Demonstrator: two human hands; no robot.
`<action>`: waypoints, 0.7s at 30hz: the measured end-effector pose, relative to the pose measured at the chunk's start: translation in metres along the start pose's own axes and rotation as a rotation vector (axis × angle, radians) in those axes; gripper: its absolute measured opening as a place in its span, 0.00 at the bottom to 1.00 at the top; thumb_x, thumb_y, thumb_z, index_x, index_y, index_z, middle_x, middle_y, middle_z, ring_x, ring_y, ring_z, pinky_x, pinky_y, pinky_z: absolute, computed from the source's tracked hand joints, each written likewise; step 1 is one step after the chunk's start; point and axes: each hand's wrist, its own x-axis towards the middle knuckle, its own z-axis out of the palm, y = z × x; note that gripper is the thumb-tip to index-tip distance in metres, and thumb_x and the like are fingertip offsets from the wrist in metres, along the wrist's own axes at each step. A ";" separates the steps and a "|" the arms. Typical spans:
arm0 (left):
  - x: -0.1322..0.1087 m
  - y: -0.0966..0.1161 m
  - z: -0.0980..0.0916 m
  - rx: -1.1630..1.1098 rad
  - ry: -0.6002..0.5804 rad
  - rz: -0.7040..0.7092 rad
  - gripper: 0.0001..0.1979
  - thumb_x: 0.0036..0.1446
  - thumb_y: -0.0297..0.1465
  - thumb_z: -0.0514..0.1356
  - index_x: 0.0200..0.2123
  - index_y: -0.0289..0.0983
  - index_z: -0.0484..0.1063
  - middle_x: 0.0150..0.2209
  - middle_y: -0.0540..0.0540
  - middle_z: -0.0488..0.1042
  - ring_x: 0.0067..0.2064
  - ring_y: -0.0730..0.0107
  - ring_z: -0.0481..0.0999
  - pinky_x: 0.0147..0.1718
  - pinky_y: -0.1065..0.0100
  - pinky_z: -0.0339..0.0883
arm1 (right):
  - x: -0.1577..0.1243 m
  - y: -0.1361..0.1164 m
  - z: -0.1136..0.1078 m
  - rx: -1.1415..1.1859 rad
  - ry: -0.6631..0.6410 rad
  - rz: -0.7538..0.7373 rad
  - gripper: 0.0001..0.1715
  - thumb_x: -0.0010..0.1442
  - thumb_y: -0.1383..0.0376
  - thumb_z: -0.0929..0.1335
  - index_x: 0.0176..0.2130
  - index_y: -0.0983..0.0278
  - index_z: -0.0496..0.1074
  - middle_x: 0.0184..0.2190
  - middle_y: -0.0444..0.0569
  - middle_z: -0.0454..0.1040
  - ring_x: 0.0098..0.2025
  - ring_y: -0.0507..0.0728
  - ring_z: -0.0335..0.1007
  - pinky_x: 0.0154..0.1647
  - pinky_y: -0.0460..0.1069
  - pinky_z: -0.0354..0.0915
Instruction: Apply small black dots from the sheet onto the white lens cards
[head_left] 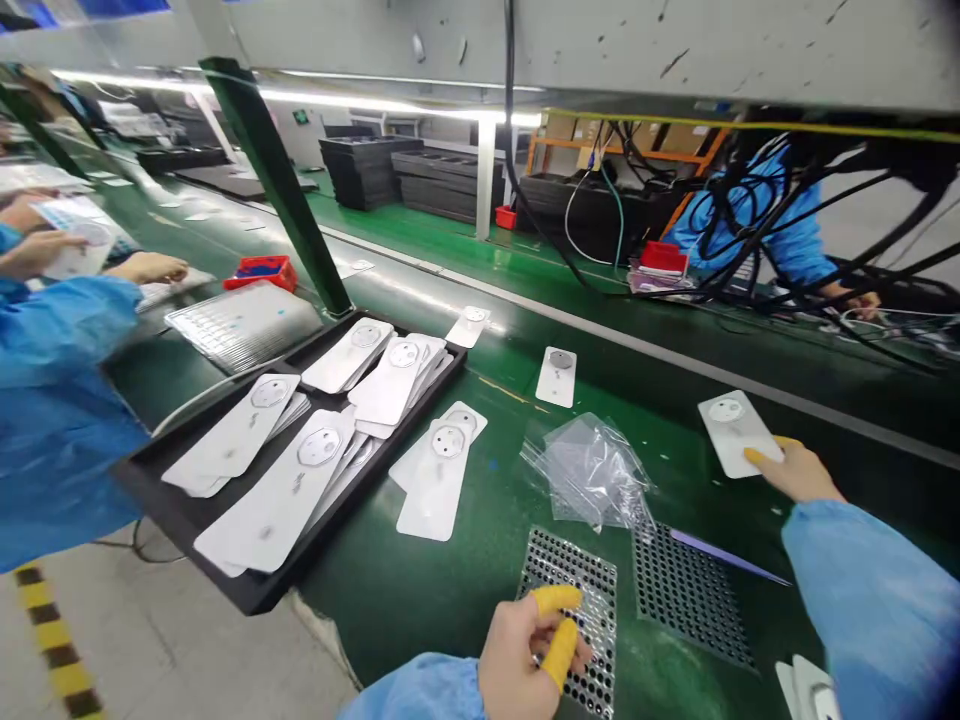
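My right hand [804,472], with yellow finger cots, grips the lower corner of a white rounded card [739,440] that bears a round grey shape near its top. My left hand [529,650], also in yellow finger cots, hovers over or rests on a clear sheet of black dots [574,560]; its thumb and forefinger are curled but apart, and nothing shows between them. A second dotted sheet [694,600] lies to its right, with purple tweezers [727,557] across its upper part. Crumpled clear plastic bags [596,470] lie between the hands, beyond the sheets.
A black tray [259,597] at the left holds stacks of white cards. Loose cards [435,490] lie beside it, with another card [556,377] farther back. Black cables [780,220] hang at the right. Co-workers' blue sleeves show at the left [67,330] and the far right [787,220].
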 end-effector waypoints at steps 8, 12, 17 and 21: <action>0.022 0.038 -0.014 -0.217 -0.037 0.100 0.46 0.59 0.36 0.63 0.68 0.57 0.32 0.62 0.47 0.67 0.56 0.60 0.74 0.49 0.59 0.74 | -0.259 -0.056 0.001 0.707 -0.593 -0.316 0.13 0.63 0.59 0.66 0.48 0.58 0.70 0.37 0.48 0.78 0.36 0.55 0.77 0.34 0.48 0.75; 0.026 0.040 -0.059 -0.032 0.253 0.200 0.42 0.57 0.31 0.65 0.67 0.57 0.46 0.55 0.55 0.75 0.56 0.62 0.74 0.48 0.67 0.72 | -0.322 -0.060 0.024 0.595 -0.484 -0.439 0.34 0.58 0.60 0.72 0.60 0.61 0.60 0.56 0.58 0.70 0.59 0.64 0.68 0.55 0.60 0.71; 0.012 0.045 -0.109 0.332 0.228 -0.005 0.14 0.54 0.37 0.66 0.44 0.38 0.80 0.44 0.47 0.80 0.46 0.61 0.77 0.43 0.70 0.72 | -0.326 -0.036 0.052 0.443 -0.311 -0.636 0.25 0.62 0.75 0.64 0.57 0.61 0.66 0.62 0.57 0.64 0.67 0.63 0.54 0.61 0.66 0.64; 0.001 0.043 -0.086 0.389 0.065 -0.094 0.20 0.51 0.44 0.66 0.39 0.33 0.80 0.40 0.41 0.79 0.43 0.55 0.78 0.37 0.66 0.73 | -0.322 -0.036 0.047 0.527 -0.238 -0.528 0.25 0.63 0.75 0.63 0.57 0.59 0.66 0.56 0.55 0.72 0.63 0.61 0.62 0.61 0.65 0.64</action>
